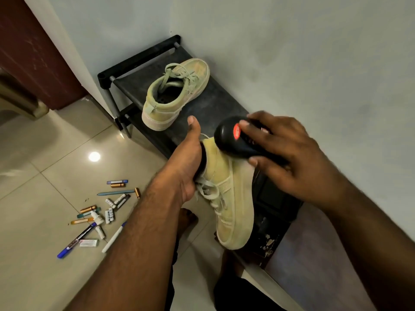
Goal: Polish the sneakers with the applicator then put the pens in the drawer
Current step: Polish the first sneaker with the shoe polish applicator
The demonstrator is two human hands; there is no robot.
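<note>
Head view: left hand tucked into the opening of the near sneaker, fingers hidden inside, thumb straight up; right hand clamped around the black applicator, pressed on that sneaker's heel side. Second sneaker far, on the black shoe rack; pens scattered on the floor tiles at left.

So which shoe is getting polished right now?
The sneaker in the left hand, the near sneaker, tipped toe-down. The right hand presses the black applicator against its heel end. The far sneaker sits untouched on the black rack.
</note>
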